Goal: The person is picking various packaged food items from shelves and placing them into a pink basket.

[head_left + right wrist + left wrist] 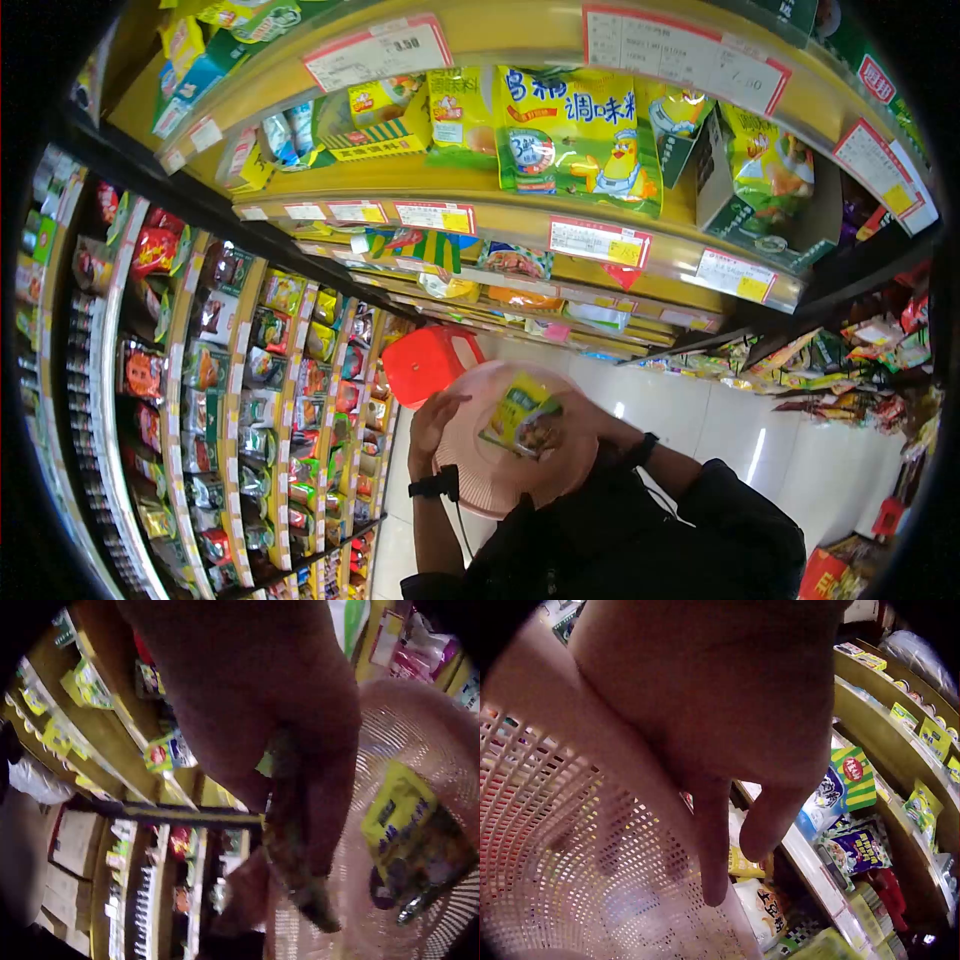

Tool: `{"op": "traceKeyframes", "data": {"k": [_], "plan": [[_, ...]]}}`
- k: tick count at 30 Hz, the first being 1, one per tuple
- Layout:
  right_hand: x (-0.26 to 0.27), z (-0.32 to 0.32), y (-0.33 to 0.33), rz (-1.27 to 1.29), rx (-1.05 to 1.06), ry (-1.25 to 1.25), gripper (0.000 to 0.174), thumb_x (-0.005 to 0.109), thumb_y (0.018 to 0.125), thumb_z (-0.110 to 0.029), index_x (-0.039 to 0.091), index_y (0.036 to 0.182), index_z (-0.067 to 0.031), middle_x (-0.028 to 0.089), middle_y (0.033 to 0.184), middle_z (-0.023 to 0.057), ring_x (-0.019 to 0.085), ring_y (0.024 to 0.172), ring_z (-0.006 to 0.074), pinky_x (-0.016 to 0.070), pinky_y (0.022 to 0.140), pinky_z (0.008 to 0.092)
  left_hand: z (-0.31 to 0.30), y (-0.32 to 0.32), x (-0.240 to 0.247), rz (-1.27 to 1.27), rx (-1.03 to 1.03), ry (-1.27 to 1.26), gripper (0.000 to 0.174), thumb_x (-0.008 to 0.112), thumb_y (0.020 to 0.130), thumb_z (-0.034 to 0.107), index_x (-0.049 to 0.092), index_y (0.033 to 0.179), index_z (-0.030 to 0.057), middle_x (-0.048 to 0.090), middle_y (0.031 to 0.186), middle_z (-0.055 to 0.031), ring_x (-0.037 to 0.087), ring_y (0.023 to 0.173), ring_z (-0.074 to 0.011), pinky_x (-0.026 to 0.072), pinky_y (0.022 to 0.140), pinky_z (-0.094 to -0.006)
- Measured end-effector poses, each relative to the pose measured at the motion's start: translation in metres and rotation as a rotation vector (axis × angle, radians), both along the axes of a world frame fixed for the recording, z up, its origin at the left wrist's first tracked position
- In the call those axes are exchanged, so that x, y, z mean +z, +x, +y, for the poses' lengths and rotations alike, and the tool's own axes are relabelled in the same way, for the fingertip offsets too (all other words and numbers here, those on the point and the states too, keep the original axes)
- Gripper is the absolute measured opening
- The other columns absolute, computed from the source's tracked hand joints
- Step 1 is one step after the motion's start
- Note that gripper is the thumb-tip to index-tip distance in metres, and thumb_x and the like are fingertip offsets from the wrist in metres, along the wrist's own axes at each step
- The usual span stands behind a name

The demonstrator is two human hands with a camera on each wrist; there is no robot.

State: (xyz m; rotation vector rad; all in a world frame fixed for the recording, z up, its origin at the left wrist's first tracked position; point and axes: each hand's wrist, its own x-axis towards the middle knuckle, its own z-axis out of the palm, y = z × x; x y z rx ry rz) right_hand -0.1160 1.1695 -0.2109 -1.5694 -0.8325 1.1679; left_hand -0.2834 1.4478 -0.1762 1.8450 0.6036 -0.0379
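A pink perforated plastic basket (470,470) is in front of the person's body. My right hand (590,418) is over its right side and grips a food packet (300,862), seen nearly edge-on in the right wrist view. Inside the basket lies a yellow packet (416,832) with blue lettering and a picture of food. In the head view a yellow-green packet (522,412) shows beside the right fingers. My left hand (432,425) is at the basket's left rim. Its loosely extended fingers (714,855) point down along the rim in the left wrist view, with nothing gripped.
Shelves of yellow-green seasoning bags (580,140) and price tags (435,217) stretch across the front. More packed shelves (240,400) stand to the left. A red stool (430,365) is just beyond the basket. Hanging packets (850,370) line the right, past the tiled floor (700,410).
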Motion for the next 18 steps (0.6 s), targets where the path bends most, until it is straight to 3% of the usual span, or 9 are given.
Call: {"op": "traceKeyframes", "data": {"k": [1,4,6,9,11,13,14,16,18], "plan": [[-0.01,-0.005,0.001,-0.011,-0.273,0.364,0.066,0.079,0.088,-0.029,0.051,0.141,-0.0018,0.069,0.124,0.0121,0.067,0.109,0.0265,0.0518,0.099,0.0407,0.007,0.005,-0.011,-0.07,-0.03,-0.069,0.036,0.057,0.1,0.032,0.073,0.121,0.0068,0.072,0.117,-0.0068,0.065,0.109,-0.0185,0.0478,0.096,-0.0319],[0.077,-0.038,0.031,0.597,-0.331,0.065,0.058,0.078,0.088,-0.01,0.053,0.14,-0.0053,0.066,0.126,0.0082,0.062,0.114,0.0164,0.0524,0.1,0.0351,0.023,0.035,-0.018,-0.149,-0.141,-0.117,0.035,0.057,0.102,0.03,0.07,0.122,0.0042,0.072,0.118,-0.0062,0.064,0.108,-0.0166,0.0485,0.096,-0.032],[0.079,-0.051,0.035,0.315,-0.434,0.251,0.052,0.079,0.087,-0.008,0.056,0.133,-0.0036,0.07,0.117,0.0073,0.068,0.099,0.0142,0.0574,0.087,0.0303,0.024,0.053,-0.016,-0.158,-0.172,-0.133,0.036,0.055,0.102,0.03,0.069,0.122,0.0037,0.071,0.118,-0.0067,0.064,0.106,-0.0169,0.049,0.094,-0.0321],[0.122,-0.042,0.036,0.244,-0.511,0.293,0.043,0.079,0.088,-0.01,0.06,0.126,-0.0014,0.071,0.112,0.0072,0.068,0.1,0.0141,0.056,0.087,0.0284,0.024,0.07,-0.006,-0.122,-0.19,-0.222,0.036,0.054,0.103,0.03,0.069,0.122,0.0032,0.071,0.118,-0.0073,0.063,0.106,-0.0166,0.0487,0.094,-0.0317],[0.121,-0.04,0.042,0.191,-0.411,0.176,0.041,0.074,0.09,-0.014,0.06,0.124,0.0029,0.072,0.109,0.0109,0.072,0.078,0.0173,0.0592,0.063,0.027,0.017,0.086,0.008,-0.193,-0.206,-0.336,0.036,0.054,0.103,0.029,0.069,0.122,0.0024,0.071,0.118,-0.0076,0.062,0.107,-0.0157,0.0474,0.095,-0.0311],[0.117,-0.033,0.041,0.079,-0.358,0.083,0.041,0.072,0.091,-0.019,0.06,0.123,0.0053,0.072,0.103,0.0125,0.072,0.066,0.0193,0.0583,0.053,0.0282,0.006,0.087,0.035,-0.233,-0.217,-0.404,0.035,0.054,0.103,0.028,0.069,0.121,0.0021,0.07,0.118,-0.0077,0.061,0.108,-0.0152,0.0467,0.096,-0.0308],[0.118,-0.029,0.04,0.074,-0.371,0.079,0.041,0.072,0.091,-0.019,0.06,0.123,0.0053,0.072,0.103,0.0125,0.072,0.066,0.0193,0.0583,0.053,0.0282,0.002,0.086,0.054,-0.17,-0.206,-0.387,0.035,0.056,0.102,0.03,0.07,0.117,0.0013,0.069,0.12,-0.0073,0.061,0.109,-0.0157,0.0464,0.096,-0.0314],[0.124,-0.022,0.032,0.082,-0.269,-0.084,0.042,0.078,0.087,-0.016,0.064,0.123,0.0008,0.072,0.106,0.0065,0.065,0.095,0.0109,0.0546,0.079,0.0271,0.004,0.083,0.059,-0.1,-0.21,-0.377,0.036,0.058,0.101,0.031,0.072,0.113,0.0005,0.068,0.123,-0.0068,0.061,0.11,-0.0161,0.046,0.097,-0.032],[0.139,-0.011,0.018,0.119,-0.257,-0.106,0.041,0.077,0.088,-0.017,0.064,0.123,0.0011,0.072,0.106,0.0071,0.067,0.093,0.0114,0.0565,0.073,0.0273,0.011,0.088,0.047,-0.208,-0.404,-0.056,0.04,0.066,0.095,0.038,0.075,0.105,0.0005,0.065,0.13,-0.0081,0.063,0.114,-0.0218,0.0478,0.097,-0.0347]]}}
